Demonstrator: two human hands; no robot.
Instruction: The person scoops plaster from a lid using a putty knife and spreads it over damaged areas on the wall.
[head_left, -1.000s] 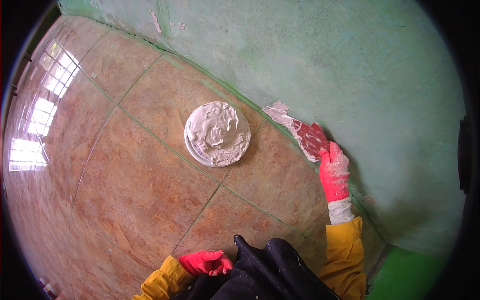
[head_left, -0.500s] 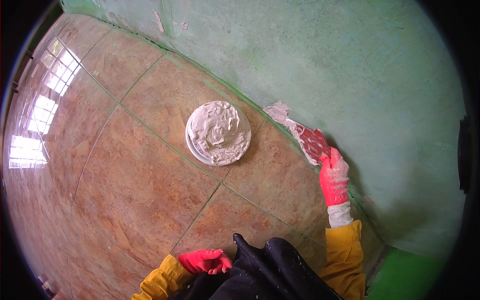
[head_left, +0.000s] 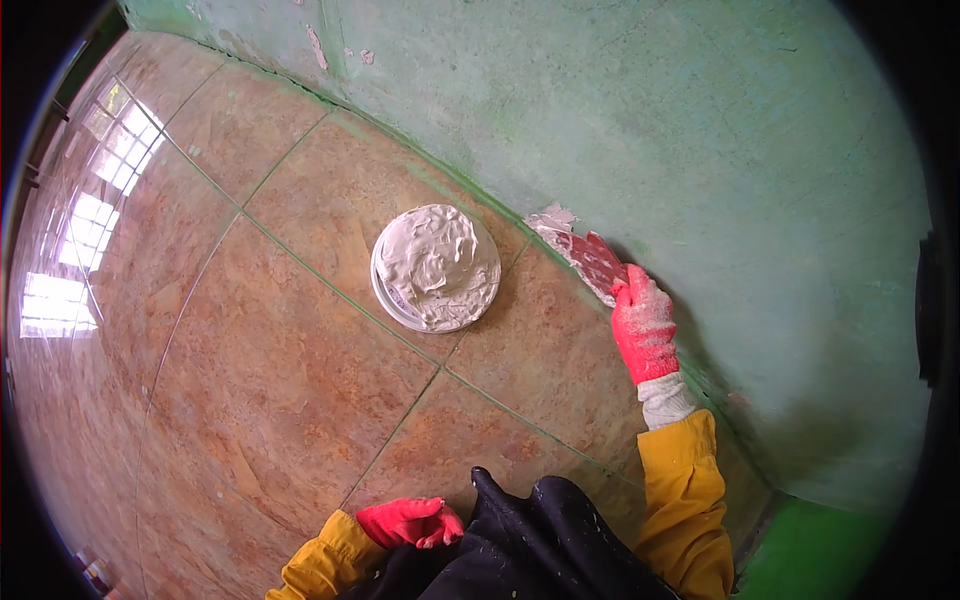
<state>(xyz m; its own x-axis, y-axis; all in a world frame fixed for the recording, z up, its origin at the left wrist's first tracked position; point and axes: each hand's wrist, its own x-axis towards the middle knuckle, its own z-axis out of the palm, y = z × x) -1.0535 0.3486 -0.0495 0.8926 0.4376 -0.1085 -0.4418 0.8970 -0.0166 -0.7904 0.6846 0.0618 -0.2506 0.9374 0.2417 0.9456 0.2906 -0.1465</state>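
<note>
My right hand point(head_left: 645, 322), in a red-coated glove smeared with pale paste, is closed on a red putty spreader point(head_left: 597, 266). The spreader's blade lies against the foot of the green wall point(head_left: 740, 170), over a patch of pale putty point(head_left: 550, 215). To its left, on the tiled floor, a round white tub point(head_left: 380, 297) is heaped with the same creamy putty point(head_left: 438, 262). My left hand point(head_left: 408, 522), also red-gloved, rests by my dark apron with its fingers loosely bent and slightly apart, nothing visible in it.
Brown stone-look tiles point(head_left: 280, 370) with green-stained joints cover the floor. The wall runs diagonally from upper left to lower right, with flaked spots point(head_left: 317, 47) near the top. A bright green surface point(head_left: 815, 550) is at lower right. Window reflections shine at far left.
My right hand and the spreader have moved up and left along the wall's base, over the putty patch. My left hand and the tub stay where they were.
</note>
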